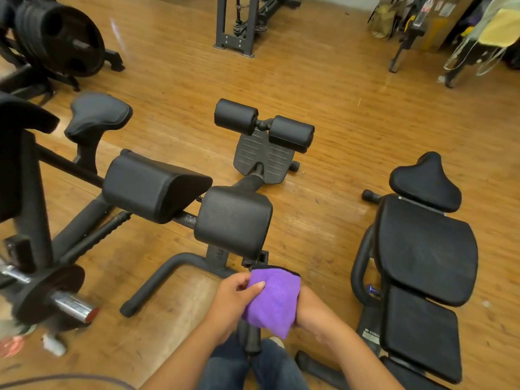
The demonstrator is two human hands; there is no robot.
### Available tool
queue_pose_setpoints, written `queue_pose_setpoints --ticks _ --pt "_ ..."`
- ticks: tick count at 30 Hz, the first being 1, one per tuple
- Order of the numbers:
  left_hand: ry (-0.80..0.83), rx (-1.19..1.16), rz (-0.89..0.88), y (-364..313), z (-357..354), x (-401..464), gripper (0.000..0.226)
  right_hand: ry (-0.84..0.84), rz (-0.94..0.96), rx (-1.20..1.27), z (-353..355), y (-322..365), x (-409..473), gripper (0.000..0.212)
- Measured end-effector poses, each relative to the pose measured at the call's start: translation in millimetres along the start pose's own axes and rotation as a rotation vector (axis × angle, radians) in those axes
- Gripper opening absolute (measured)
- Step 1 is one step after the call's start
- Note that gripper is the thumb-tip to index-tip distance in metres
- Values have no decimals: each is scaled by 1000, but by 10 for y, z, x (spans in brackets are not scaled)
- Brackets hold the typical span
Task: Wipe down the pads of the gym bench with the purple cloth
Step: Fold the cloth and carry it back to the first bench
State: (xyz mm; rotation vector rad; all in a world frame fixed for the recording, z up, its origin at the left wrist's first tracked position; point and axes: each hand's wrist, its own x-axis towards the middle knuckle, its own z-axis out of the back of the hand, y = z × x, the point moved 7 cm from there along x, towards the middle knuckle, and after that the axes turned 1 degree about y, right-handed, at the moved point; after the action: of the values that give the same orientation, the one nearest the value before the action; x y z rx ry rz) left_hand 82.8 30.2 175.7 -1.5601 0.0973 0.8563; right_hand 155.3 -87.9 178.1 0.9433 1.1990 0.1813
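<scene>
Both hands hold the purple cloth (271, 301) low in front of the person, just short of the gym bench (197, 274) and touching none of its pads. The left hand (235, 302) has its thumb laid across the top of the cloth and its fingers curled under the near edge, so it is clearly gripping the fabric; the right hand (308, 309) is pressed against the cloth's other side with its fingers tucked behind the fabric — it appears to be holding it too, though the fingertips are hidden. The cloth is bunched into a loose wad, not spread. The step in hand looks like readying the cloth before the first wipe, and doing that well probably means folding it into a flat pad with a broad clean face, since a crumpled ball would touch the vinyl only in patches. The nearest target is the right thigh pad (233, 220), directly ahead of the hands, with the left thigh pad (153, 185) just beside it across the bar. Farther on sit the two ankle rollers (263, 128) above the footplate (263, 159). A sensible order would be the top faces first, in long overlapping strokes, then the rounded front edges and sides — one hand wiping while the other steadies the frame. The rollers may turn under pressure, so they would need holding while the cloth goes round them.
</scene>
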Motion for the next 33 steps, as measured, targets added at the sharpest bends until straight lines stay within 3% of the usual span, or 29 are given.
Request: queue_pose_setpoints --ticks 5,8,11,18,22,29,31,33 --pt "188 -17 228 187 61 23 22 58 -111 -192 69 -57 75 24" --pt "279 -310 479 427 12 -63 32 -4 -69 -106 102 -142 150 21" --pt "258 -710 587 540 -29 -90 34 -86 -41 -3 104 -235 204 19" --pt "54 -840 567 637 189 -22 18 -243 -29 159 139 -373 275 11" --pt "66 -779 562 616 257 16 19 -304 -21 232 135 -401 334 11" --pt "79 -571 509 536 490 66 15 -383 124 -47 275 -173 311 17" --pt "59 -577 474 512 541 86 18 -368 126 72 260 -172 314 16" --pt "61 -630 444 457 500 91 18 -299 99 417 164 -201 310 19"
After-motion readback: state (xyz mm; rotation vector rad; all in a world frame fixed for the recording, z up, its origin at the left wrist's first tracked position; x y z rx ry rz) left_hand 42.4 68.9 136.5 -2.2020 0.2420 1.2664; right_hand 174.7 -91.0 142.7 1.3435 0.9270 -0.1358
